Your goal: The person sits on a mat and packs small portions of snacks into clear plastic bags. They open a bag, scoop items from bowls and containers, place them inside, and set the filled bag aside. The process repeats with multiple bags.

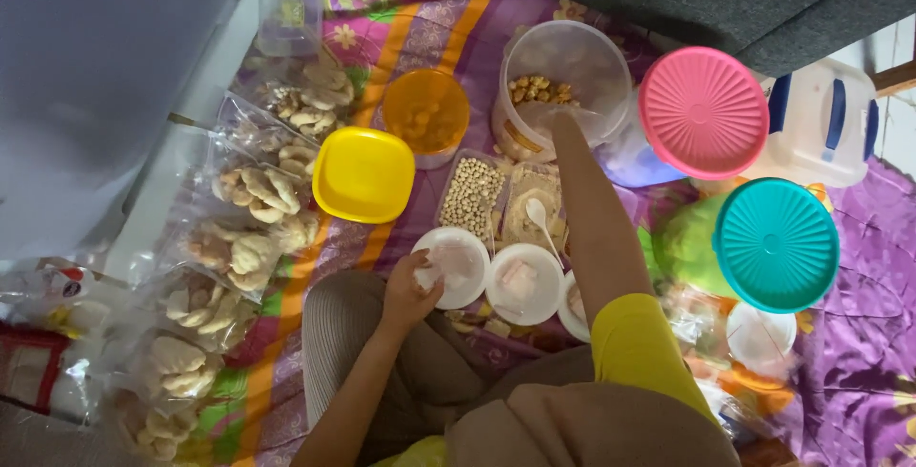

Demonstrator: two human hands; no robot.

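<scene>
I sit on a patterned purple cloth (pixel 859 372). My left hand (pixel 408 288) grips the near rim of a small round white cup (pixel 463 262) with something pale in it. Two more white cups (pixel 523 281) stand to its right, the last one half hidden by my right forearm. My right hand (pixel 565 128) reaches over the rim into a large clear round tub (pixel 572 52) that holds golden snack pieces (pixel 539 90); its fingers are blurred behind the tub's wall. Between tub and cups lie a tray of small beige balls (pixel 470 195) and a tray of crumbs with a white spoon (pixel 539 219).
A yellow square lid (pixel 364 173) and an orange-lidded tub (pixel 426 112) stand left of the trays. Several clear bags of pale crackers (pixel 258 190) line the left. On the right are a pink lid (pixel 703 111), a teal lid (pixel 776 244) and a white box with blue handles (pixel 821 119).
</scene>
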